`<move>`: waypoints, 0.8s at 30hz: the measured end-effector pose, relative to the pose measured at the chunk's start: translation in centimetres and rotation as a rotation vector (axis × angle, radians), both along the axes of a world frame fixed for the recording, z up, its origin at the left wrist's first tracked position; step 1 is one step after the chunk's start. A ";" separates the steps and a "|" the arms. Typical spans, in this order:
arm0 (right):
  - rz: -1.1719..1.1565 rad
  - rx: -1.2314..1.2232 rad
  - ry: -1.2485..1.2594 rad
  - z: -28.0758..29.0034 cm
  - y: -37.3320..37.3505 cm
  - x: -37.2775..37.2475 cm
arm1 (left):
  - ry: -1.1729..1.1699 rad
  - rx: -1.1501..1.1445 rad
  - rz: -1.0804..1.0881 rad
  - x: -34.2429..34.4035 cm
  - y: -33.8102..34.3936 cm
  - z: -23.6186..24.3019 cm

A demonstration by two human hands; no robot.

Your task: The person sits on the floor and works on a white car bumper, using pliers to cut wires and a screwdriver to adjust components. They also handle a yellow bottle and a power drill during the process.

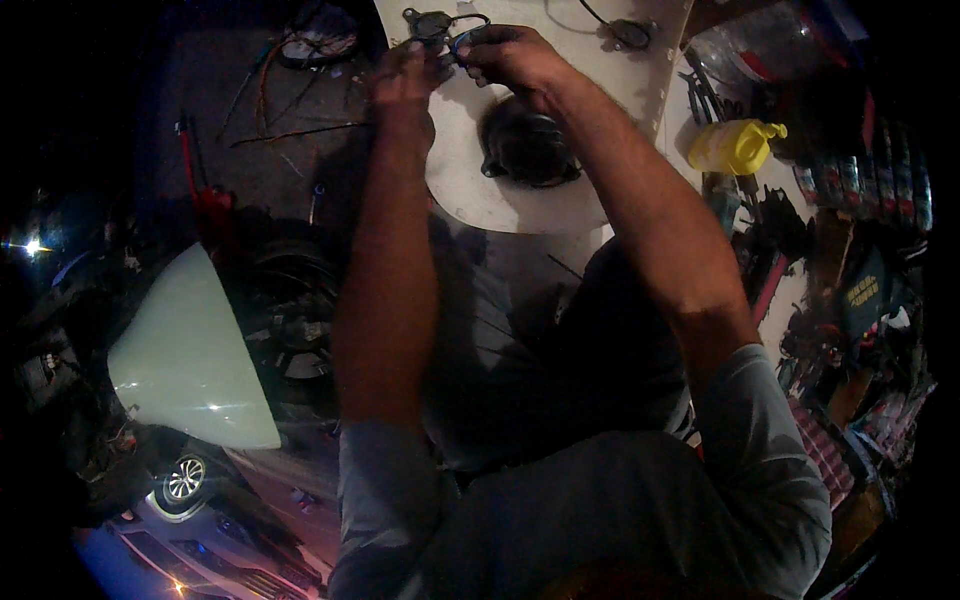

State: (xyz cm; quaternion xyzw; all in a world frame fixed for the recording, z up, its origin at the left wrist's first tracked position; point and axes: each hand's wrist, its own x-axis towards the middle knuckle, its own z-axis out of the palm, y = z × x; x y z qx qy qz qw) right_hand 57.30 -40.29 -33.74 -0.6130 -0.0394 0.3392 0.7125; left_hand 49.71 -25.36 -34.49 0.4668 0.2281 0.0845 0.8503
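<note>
My left hand (408, 80) is at the top centre, fingers bent at the lower side of a small dark flanged part (429, 22); what they grip is hard to make out. My right hand (505, 62) is beside it, fingers closed on a looped thin wire (470, 18). Both hands are over a pale board (460, 205), on which a round black speaker-like component (532, 150) lies below them. Another small dark part with a cable (625, 33) is at the board's upper right.
Cables (265, 90) and red tools (210, 200) lie at upper left. A pale curved panel (195, 365) stands left. A yellow container (730, 150) and cluttered parts (840, 300) are at right. A car (185, 480) shows at lower left.
</note>
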 end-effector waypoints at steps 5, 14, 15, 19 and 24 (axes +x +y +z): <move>0.027 -0.055 -0.041 0.4 0.2 0.1 | -0.077 0.916 0.115 -2.2 6.7 -5.1; 0.010 -0.018 -0.004 0.8 -0.5 0.0 | -0.066 0.696 -0.161 -1.7 1.3 0.7; 0.019 -0.024 -0.012 0.9 -0.5 -0.1 | -0.077 0.714 -0.213 -1.4 0.6 0.9; 0.041 -0.078 -0.028 0.4 -0.8 -0.2 | -0.189 1.429 -0.206 -0.5 0.6 0.4; 0.034 -0.177 -0.035 -0.2 -1.6 -0.1 | -0.120 0.853 -0.161 0.4 -0.7 -0.1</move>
